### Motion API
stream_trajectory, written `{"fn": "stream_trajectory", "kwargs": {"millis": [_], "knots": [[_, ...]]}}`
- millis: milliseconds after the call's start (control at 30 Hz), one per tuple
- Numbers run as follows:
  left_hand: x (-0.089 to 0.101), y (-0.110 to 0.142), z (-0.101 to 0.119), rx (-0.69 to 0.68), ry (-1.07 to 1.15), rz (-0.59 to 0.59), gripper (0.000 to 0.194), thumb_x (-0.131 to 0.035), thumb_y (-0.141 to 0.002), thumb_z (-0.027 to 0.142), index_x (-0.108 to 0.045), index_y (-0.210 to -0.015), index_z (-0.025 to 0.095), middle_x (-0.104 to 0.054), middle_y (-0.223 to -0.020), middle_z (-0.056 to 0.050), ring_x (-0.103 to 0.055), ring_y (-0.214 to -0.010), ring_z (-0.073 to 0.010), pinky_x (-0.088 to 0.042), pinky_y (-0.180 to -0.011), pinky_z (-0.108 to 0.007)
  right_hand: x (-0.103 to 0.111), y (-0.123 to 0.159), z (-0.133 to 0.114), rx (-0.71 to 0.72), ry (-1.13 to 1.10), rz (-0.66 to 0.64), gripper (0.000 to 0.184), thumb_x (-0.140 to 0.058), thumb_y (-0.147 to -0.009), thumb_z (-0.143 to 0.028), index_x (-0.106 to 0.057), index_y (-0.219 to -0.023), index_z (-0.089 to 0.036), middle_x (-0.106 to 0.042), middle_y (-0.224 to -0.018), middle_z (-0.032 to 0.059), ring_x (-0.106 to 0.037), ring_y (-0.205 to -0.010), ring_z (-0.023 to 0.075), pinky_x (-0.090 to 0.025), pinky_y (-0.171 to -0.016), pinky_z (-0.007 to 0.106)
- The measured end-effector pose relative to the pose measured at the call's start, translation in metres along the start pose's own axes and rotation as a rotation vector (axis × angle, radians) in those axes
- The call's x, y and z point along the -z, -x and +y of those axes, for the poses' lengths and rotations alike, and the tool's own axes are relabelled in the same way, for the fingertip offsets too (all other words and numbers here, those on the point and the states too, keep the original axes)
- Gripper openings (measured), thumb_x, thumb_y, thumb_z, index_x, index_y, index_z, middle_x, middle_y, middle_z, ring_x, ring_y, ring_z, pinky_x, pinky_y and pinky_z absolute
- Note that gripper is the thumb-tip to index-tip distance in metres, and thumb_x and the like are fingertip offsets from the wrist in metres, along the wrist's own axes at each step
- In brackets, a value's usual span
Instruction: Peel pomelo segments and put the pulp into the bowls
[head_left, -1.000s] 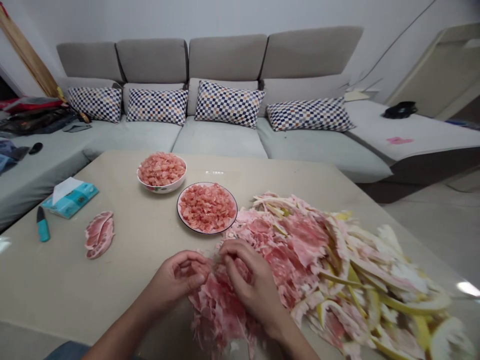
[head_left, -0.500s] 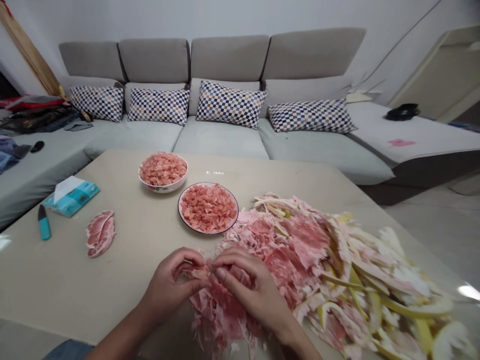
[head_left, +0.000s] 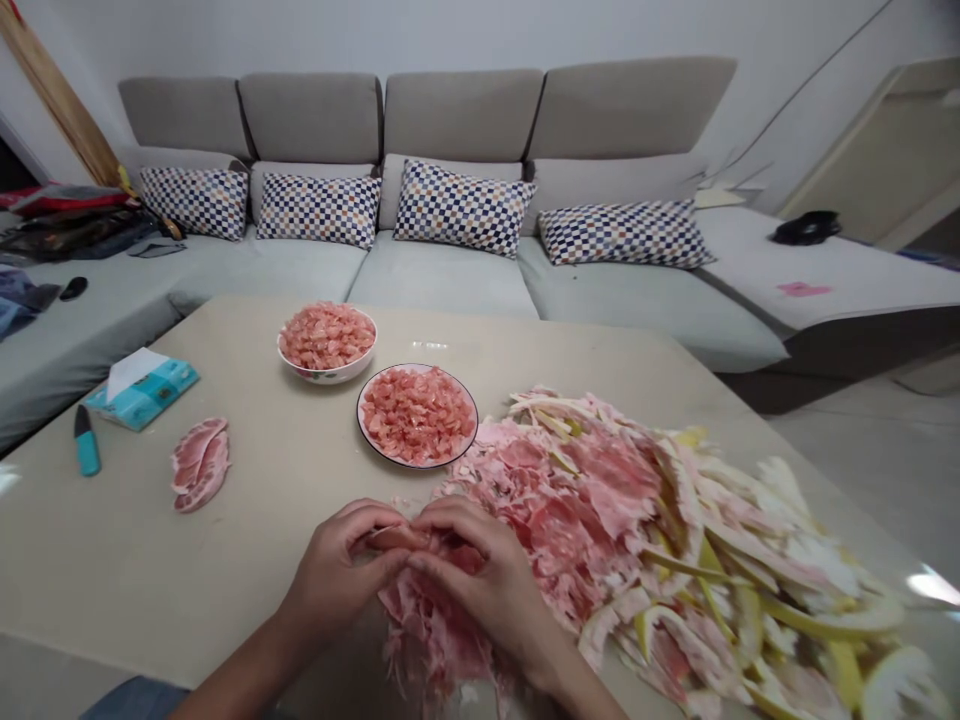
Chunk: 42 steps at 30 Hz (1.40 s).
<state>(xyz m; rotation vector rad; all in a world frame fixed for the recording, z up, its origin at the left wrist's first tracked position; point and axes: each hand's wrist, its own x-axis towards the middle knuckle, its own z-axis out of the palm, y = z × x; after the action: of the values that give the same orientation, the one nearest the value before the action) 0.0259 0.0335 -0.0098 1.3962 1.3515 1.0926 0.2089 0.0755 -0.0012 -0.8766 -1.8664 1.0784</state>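
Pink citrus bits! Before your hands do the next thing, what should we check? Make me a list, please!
Hands on one piece: ok. The left hand and right hand both close on a pink citrus piece.
Plate: ok. The plate of pink bits sits flat, apart from the hands.
Bowl: ok. The heaped bowl stands upright behind the plate.
Tool: ok. The teal-handled tool lies on the far left near the tissue box, away from the hands.
Pile and plate: cannot tell. The peel pile comes very close to the plate, but a touch is hard to see.
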Motion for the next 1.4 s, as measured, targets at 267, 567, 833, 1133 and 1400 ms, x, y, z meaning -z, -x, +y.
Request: {"fn": "stream_trajectory", "kwargs": {"millis": [267,567,833,1133,1400], "knots": [[-0.003,0.000,-0.005,0.099,0.196,-0.020,0.013,-0.073,-0.076,0.026,-0.071,-0.085,0.017,-0.066,-0.093,-0.006,-0.063,-0.088,-0.0200,-0.051,-0.078,-0.027,0.000,-0.002,-0.003,-0.118,-0.089,0.018,0.011,-0.067,-0.084,-0.028,-0.076,-0.084,-0.020,-0.071,-0.081,0.0051,-0.064,-0.077,0.0182,-0.047,-0.071,0.028],[-0.001,-0.006,0.005,0.203,0.467,-0.076,0.019,-0.077,-0.073,0.029,-0.071,-0.084,0.015,-0.069,-0.077,-0.003,-0.061,-0.076,-0.0148,-0.047,-0.073,-0.023,-0.007,-0.003,0.023,-0.479,-0.637,-0.024,0.026,-0.070,-0.081,-0.044,-0.071,-0.081,-0.017,-0.063,-0.069,0.0004,-0.056,-0.063,0.0117,-0.044,-0.063,0.023],[0.002,-0.007,0.009,0.271,0.543,0.031,0.024,-0.077,-0.072,0.034,-0.070,-0.085,0.014,-0.063,-0.070,0.000,-0.058,-0.070,-0.0124,-0.048,-0.070,-0.023,0.001,-0.015,0.017,-0.471,-0.695,0.191,0.029,-0.074,-0.075,-0.046,-0.067,-0.076,-0.018,-0.058,-0.070,-0.0016,-0.054,-0.061,0.0108,-0.049,-0.062,0.023],[0.008,-0.010,0.004,0.345,0.695,0.036,0.025,-0.075,-0.076,0.034,-0.070,-0.092,0.016,-0.065,-0.098,-0.006,-0.061,-0.089,-0.0156,-0.049,-0.089,-0.030,0.027,-0.100,0.017,0.064,0.334,0.262,0.017,-0.064,-0.082,-0.035,-0.071,-0.083,-0.020,-0.068,-0.088,0.0071,-0.065,-0.078,0.0200,-0.053,-0.072,0.034],[0.008,-0.011,0.000,0.341,0.694,0.060,0.033,-0.078,-0.071,0.036,-0.069,-0.095,0.016,-0.069,-0.099,-0.008,-0.064,-0.085,-0.0160,-0.051,-0.084,-0.032,0.026,-0.098,0.034,0.098,0.382,0.215,0.017,-0.057,-0.086,-0.024,-0.071,-0.093,-0.020,-0.067,-0.100,0.0092,-0.064,-0.092,0.0213,-0.054,-0.082,0.037]]}}
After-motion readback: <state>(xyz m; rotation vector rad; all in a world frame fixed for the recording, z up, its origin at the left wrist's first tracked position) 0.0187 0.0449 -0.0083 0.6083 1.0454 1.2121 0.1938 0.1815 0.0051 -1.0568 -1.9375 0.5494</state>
